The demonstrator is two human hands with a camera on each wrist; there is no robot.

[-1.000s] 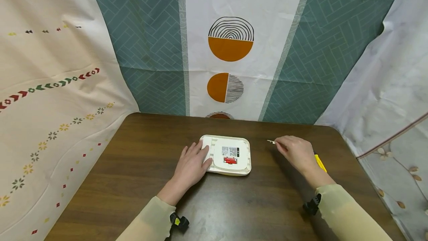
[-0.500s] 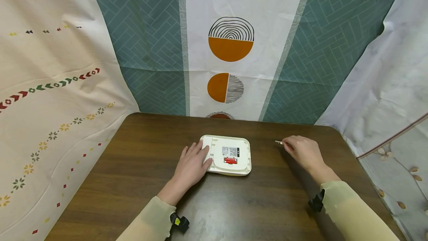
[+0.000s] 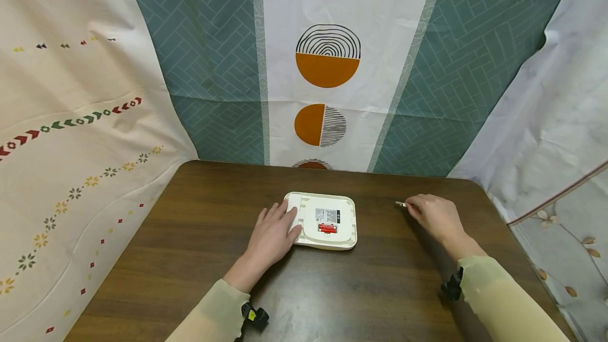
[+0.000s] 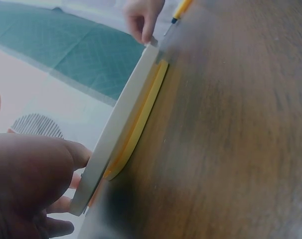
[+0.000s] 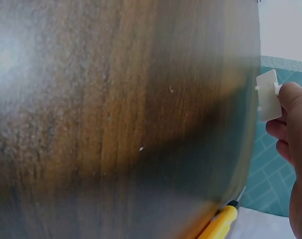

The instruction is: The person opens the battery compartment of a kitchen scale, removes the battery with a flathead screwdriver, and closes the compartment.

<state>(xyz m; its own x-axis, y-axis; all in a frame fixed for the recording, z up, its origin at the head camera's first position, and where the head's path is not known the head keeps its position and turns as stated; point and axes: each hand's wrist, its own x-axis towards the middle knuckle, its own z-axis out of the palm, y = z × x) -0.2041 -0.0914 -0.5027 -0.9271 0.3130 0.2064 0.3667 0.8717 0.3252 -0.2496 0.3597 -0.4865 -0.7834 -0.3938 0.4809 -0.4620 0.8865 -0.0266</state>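
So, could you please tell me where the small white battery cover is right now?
The right hand pinches the small white battery cover above the table's right side, right of the white device.

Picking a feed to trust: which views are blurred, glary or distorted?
Head view: sharp, wide-angle bend at the edges, slight sheen on the table. Left wrist: left hand a dark close blur, device soft. Right wrist: table blurred with glare top left; cover fairly clear.

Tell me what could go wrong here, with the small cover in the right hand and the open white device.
The right hand only pinches the small white cover by its edge, so it may slip and fall. Its thin side tabs might snap. The white device lies with its red battery exposed; only the left hand resting on it steadies it.
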